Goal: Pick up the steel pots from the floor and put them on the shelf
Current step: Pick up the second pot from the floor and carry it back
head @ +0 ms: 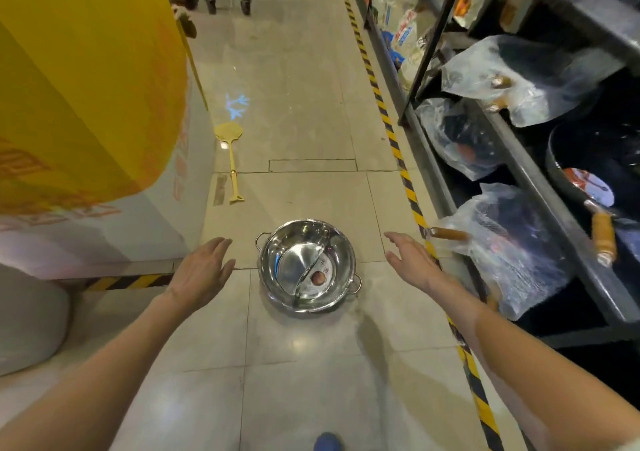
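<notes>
Both hands, left hand [204, 270] and right hand [410, 260], fingers spread empty, flank the steel pot [308, 265] untouched.

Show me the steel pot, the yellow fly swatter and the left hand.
steel pot [308, 265]: head view, divider at its middle.
yellow fly swatter [232, 168]: head view, mid handle.
left hand [204, 270]: head view, back of hand.

Showing no legible wording: blurred red characters on the round label [320, 275] inside the steel pot [307, 265], faint orange lettering on the yellow display [86, 80] at nine o'clock.
</notes>
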Motion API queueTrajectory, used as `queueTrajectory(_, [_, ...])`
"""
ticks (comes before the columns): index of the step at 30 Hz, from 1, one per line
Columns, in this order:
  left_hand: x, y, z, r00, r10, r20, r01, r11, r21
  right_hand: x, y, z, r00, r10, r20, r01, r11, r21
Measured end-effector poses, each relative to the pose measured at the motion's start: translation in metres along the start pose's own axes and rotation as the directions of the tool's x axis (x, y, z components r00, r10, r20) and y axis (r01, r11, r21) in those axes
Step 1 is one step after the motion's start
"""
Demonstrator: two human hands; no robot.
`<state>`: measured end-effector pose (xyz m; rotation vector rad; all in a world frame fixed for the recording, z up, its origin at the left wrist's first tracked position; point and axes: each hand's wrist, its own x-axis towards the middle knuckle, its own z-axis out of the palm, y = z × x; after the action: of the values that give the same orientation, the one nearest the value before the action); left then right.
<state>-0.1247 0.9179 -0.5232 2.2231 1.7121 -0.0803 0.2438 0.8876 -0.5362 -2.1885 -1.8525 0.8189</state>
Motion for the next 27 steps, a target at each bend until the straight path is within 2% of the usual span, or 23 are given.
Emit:
queueTrajectory(6, [0.102,-0.040,0.121,0.999,-0.022,0.027,0.023,1.000,-0.008,0.105,0.065,0.109,0.997,0.041,0.062,-0.041,0.999,-0.008])
queueTrajectory(10, [0.163,-0.070,0.223,0.997,-0.065,0.037,0.069,0.993,-0.101,0.170,0.121,0.194,0.994,0.081,0.074,-0.081,0.997,-0.001])
queueTrajectory(14, [0.211,-0.100,0.328,0.993,-0.103,0.054,0.111,0.979,-0.173,0.232,0.177,0.277,0.994,0.091,0.056,-0.092,0.996,0.016])
queueTrajectory(17, [0.238,-0.117,0.384,0.996,-0.084,0.018,0.086,0.979,-0.186,0.265,0.207,0.324,0.998,0.065,0.017,-0.066,0.997,0.048])
queueTrajectory(22, [0.258,-0.128,0.426,0.998,-0.024,-0.060,0.007,0.964,-0.266,0.286,0.223,0.354,0.989,-0.061,-0.137,0.075,0.992,0.100])
queueTrajectory(27, [0.250,-0.123,0.424,0.996,-0.033,-0.077,0.004,0.935,-0.355,0.282,0.217,0.349,0.987,-0.081,-0.136,0.097,0.989,0.112])
